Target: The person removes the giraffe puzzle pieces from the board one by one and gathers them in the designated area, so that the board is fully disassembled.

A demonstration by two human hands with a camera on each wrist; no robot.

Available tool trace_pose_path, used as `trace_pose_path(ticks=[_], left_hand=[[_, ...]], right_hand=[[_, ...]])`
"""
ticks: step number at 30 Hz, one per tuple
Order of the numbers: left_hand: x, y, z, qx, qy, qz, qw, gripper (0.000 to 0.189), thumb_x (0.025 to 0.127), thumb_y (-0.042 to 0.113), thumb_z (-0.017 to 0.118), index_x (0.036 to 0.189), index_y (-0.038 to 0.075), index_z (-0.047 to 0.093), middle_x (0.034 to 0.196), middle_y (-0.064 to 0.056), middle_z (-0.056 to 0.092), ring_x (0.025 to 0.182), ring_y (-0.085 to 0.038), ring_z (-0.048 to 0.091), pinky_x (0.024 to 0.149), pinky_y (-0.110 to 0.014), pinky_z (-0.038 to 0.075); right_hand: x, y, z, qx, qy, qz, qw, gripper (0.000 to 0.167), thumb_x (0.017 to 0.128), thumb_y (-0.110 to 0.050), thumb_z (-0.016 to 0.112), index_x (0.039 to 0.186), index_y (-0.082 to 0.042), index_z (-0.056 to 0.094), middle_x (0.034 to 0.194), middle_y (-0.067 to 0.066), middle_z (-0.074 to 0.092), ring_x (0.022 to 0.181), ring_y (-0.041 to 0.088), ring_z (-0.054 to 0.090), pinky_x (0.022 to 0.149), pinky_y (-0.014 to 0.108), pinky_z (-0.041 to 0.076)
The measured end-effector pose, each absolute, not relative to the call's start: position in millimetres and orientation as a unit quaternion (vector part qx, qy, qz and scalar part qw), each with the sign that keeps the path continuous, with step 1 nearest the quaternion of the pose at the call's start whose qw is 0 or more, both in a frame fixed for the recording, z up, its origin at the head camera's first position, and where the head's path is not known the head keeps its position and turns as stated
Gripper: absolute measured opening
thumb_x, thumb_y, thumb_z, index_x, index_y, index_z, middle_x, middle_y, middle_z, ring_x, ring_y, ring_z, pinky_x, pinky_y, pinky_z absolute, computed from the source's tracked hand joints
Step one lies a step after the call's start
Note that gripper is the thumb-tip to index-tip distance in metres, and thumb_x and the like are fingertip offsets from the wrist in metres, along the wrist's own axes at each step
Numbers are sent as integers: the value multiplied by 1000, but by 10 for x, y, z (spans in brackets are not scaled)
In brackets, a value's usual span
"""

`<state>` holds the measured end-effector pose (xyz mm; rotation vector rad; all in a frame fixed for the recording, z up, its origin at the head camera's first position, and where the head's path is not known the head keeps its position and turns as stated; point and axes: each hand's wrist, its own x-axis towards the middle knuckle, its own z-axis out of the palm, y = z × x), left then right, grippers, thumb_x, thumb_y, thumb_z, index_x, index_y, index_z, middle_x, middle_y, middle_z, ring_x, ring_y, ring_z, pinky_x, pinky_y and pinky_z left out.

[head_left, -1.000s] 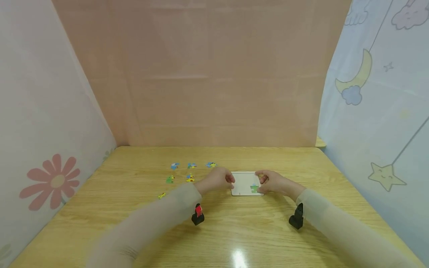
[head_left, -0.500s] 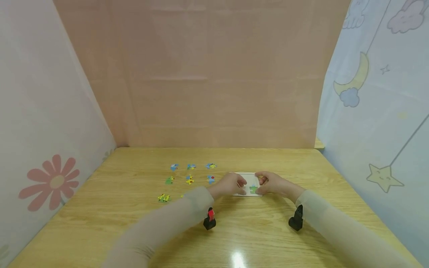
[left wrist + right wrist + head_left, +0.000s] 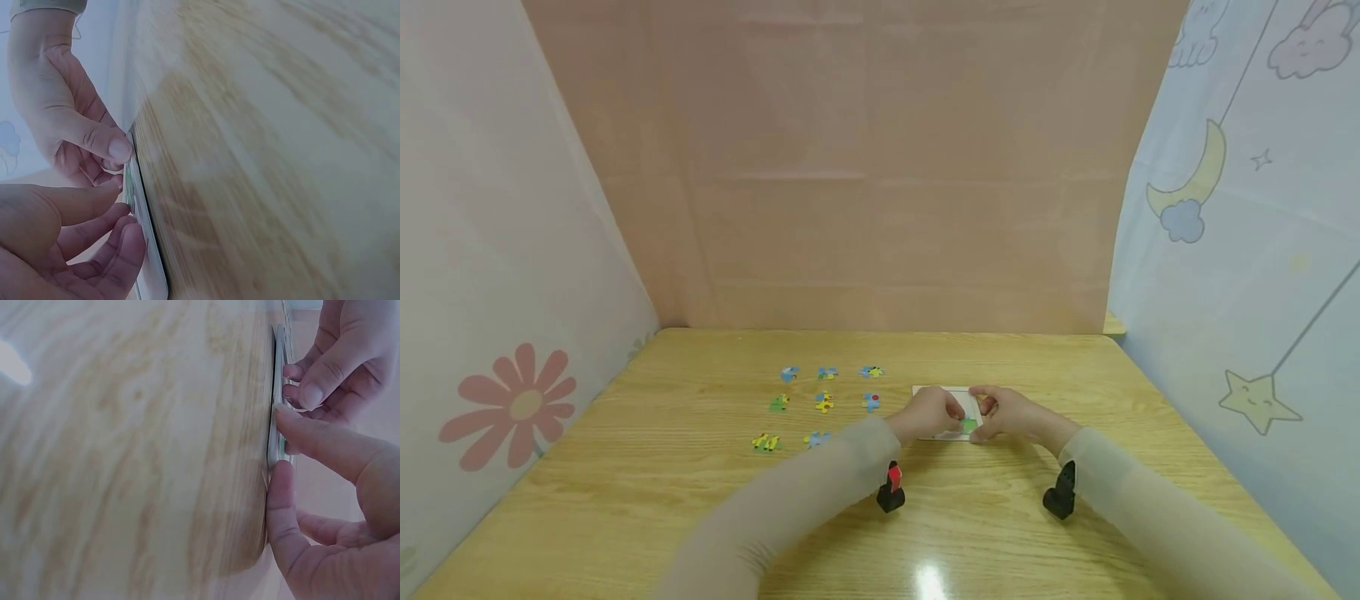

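Note:
A white puzzle board (image 3: 970, 400) lies flat on the table, right of centre. One green jigsaw piece (image 3: 969, 426) sits in its near right corner. My left hand (image 3: 927, 412) reaches over the board, its bent fingertips at the left side of that piece. In the left wrist view, thumb and fingers stand apart around the green piece (image 3: 128, 187), and the exact contact is partly hidden. With thumb and fingers, my right hand (image 3: 1009, 412) grips the board's right side; the right wrist view shows its fingertips along the board's edge (image 3: 278, 381).
Several loose jigsaw pieces lie in rows to the left, among them a blue one with a red dot (image 3: 871, 402), a yellow one (image 3: 824, 402) and a yellow-green one (image 3: 766, 442). The wooden table (image 3: 985, 525) is bounded by a backdrop (image 3: 880, 208) and side curtains.
My left hand has left the board's left edge and moved right across it to the green jigsaw piece. My right hand has kept its grip on the board.

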<state>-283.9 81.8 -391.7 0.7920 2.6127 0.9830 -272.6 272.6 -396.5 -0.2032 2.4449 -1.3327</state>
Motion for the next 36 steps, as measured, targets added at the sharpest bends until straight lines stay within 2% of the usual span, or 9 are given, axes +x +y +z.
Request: trace_pose_path(ticks=[9,21,29,36], left_hand=[[-2842,895,-3963,230,901,347,119,5,83,10,76,86,8,74,92,-2,72,88,-14,62,79,-28,53],[-2827,940,-3961,242,885,384,101,4,86,3,69,85,6,67,82,0,64,73,-8,52,65,-19,46],[-2880,968,-4014,245,867,422,103,9,87,1,69,81,7,71,82,1,65,81,-7,55,75,-22,49],[-2901,867,-4050,239,863,434,100,9,86,1,69,81,8,72,86,-1,68,79,-6,55,69,-18,49]], right_hand=[[-2720,2720,-3982,-69,862,-473,171,94,71,-2,84,147,3,30,97,11,41,77,17,40,66,27,47],[-2682,2695,-3934,-69,869,-459,171,97,73,-4,83,150,3,25,99,11,43,79,20,41,66,30,44],[-2697,2709,-3931,-69,870,-456,171,97,73,-5,83,150,3,23,101,13,44,79,20,42,67,31,46],[-2684,2667,-3925,-60,870,-457,173,96,73,-3,82,150,3,25,104,14,45,78,19,44,66,30,45]])
